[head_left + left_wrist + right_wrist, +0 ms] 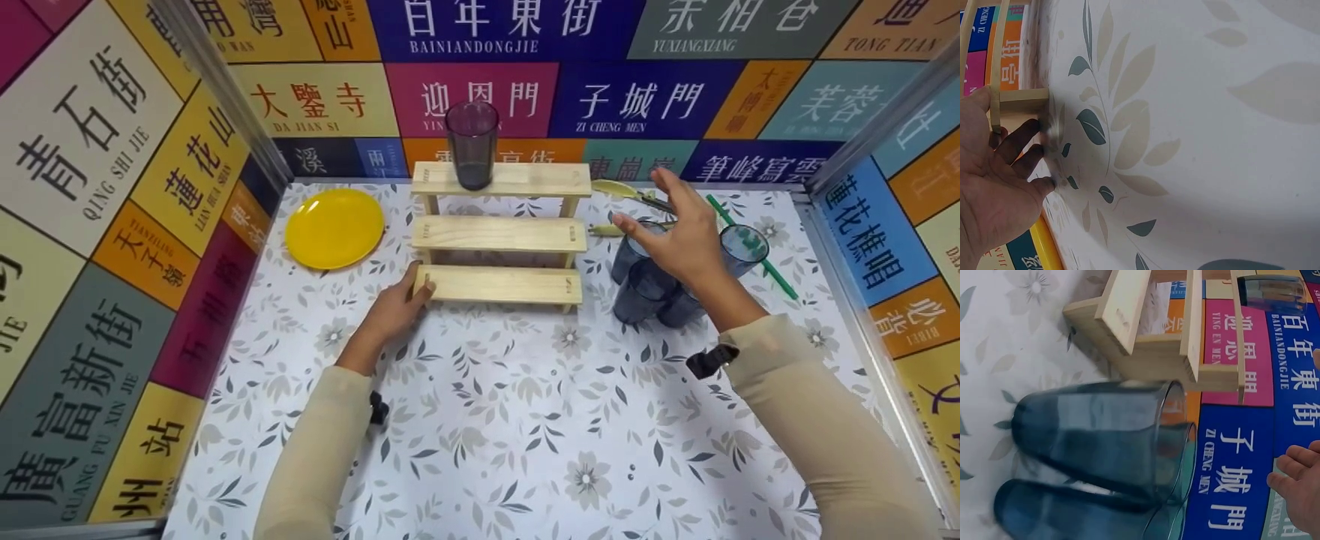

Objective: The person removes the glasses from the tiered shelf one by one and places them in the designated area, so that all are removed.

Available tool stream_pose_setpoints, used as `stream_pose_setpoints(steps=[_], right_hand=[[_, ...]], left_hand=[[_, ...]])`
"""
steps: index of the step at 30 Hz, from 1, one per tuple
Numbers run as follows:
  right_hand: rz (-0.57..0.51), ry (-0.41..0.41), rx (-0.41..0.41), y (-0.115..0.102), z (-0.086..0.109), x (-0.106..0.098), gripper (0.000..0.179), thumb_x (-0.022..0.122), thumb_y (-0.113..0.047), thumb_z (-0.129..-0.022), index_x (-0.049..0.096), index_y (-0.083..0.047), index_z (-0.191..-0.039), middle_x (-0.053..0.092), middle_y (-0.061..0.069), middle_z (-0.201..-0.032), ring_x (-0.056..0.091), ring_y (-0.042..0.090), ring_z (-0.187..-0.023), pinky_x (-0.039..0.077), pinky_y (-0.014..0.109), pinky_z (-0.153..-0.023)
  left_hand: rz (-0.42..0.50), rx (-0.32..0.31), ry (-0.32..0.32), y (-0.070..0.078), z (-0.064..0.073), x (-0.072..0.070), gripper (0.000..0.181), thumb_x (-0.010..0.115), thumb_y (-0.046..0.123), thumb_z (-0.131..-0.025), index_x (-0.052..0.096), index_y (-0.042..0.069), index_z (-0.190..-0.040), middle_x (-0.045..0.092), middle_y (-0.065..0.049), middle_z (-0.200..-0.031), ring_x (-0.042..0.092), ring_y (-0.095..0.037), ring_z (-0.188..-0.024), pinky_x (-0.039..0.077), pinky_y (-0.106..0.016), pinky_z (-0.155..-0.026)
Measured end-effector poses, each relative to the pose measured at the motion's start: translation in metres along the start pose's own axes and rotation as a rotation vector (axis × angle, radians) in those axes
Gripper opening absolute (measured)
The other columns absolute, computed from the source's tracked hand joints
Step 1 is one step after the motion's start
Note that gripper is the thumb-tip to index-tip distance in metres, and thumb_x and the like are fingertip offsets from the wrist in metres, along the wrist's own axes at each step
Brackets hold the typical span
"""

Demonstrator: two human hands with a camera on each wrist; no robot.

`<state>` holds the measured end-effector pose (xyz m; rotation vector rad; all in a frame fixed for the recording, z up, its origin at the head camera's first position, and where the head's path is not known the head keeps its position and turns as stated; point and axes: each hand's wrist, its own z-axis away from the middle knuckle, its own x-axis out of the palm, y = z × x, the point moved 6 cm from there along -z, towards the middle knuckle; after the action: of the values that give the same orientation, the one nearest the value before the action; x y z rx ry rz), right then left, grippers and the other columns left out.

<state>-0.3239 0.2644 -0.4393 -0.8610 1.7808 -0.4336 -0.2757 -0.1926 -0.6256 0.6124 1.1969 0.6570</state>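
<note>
A three-tier wooden shelf (pixel 499 285) stands in the middle of the table. My left hand (pixel 395 306) grips the left end of its lowest tier; in the left wrist view the thumb lies on the board and the fingers pass underneath. One dark tinted glass (pixel 472 146) stands upright on the top tier. To the right of the shelf, several blue glasses (pixel 643 292) stand close together, partly hidden by my right hand (pixel 682 232). This hand is raised over them, fingers spread, with nothing in it. The right wrist view shows two blue glasses (pixel 1095 433) close up.
A yellow plate (pixel 334 229) lies left of the shelf. Behind the right hand are a yellowish utensil (pixel 613 188) and a second yellowish item (pixel 606 231), both partly covered. At the right, a green straw (pixel 780 280) lies by another blue glass (pixel 744 247). Printed walls enclose the table.
</note>
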Motion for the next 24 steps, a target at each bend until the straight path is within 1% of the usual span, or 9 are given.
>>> stream_pose_setpoints(steps=[5,11,17,19,24], right_hand=[[-0.002,-0.018,-0.004,-0.012,-0.013,0.014,0.092,0.088,-0.047,-0.093,0.048,-0.009,-0.167,0.058,0.015,-0.165,0.053,0.039,-0.154,0.044,0.063,-0.123],[-0.015,-0.048,-0.023,-0.028,-0.025,0.030,0.095,0.087,-0.054,-0.093,0.047,-0.010,-0.168,0.058,0.016,-0.165,0.052,0.040,-0.154,0.039,0.066,-0.127],[-0.021,-0.079,-0.039,-0.043,-0.036,0.045,0.098,0.084,-0.060,-0.094,0.045,-0.011,-0.169,0.055,0.015,-0.167,0.050,0.038,-0.156,0.040,0.062,-0.128],[-0.027,-0.089,-0.035,-0.048,-0.039,0.049,0.099,0.084,-0.061,-0.094,0.044,-0.012,-0.170,0.054,0.014,-0.168,0.049,0.037,-0.157,0.038,0.063,-0.129],[-0.030,-0.105,-0.042,-0.061,-0.048,0.060,0.101,0.083,-0.062,-0.093,0.041,-0.014,-0.172,0.053,0.014,-0.169,0.048,0.037,-0.158,0.038,0.062,-0.129]], left_hand=[[-0.016,0.019,-0.001,0.000,-0.001,0.000,0.082,0.045,0.063,-0.115,0.016,0.022,-0.180,0.051,-0.026,-0.168,0.057,-0.047,-0.149,0.042,-0.061,-0.126],[-0.020,0.018,-0.004,0.000,-0.001,0.001,0.083,0.044,0.063,-0.116,0.015,0.020,-0.180,0.046,-0.025,-0.172,0.053,-0.047,-0.153,0.039,-0.062,-0.128],[-0.022,0.021,0.000,0.001,0.000,-0.001,0.083,0.045,0.063,-0.115,0.016,0.020,-0.180,0.048,-0.027,-0.170,0.054,-0.047,-0.151,0.041,-0.061,-0.127],[-0.019,0.020,0.004,0.001,0.001,-0.001,0.083,0.046,0.063,-0.115,0.017,0.020,-0.180,0.049,-0.026,-0.169,0.054,-0.047,-0.151,0.041,-0.061,-0.127],[-0.026,0.022,0.005,0.001,0.000,0.000,0.082,0.044,0.063,-0.116,0.016,0.020,-0.180,0.048,-0.027,-0.170,0.053,-0.047,-0.153,0.040,-0.062,-0.128]])
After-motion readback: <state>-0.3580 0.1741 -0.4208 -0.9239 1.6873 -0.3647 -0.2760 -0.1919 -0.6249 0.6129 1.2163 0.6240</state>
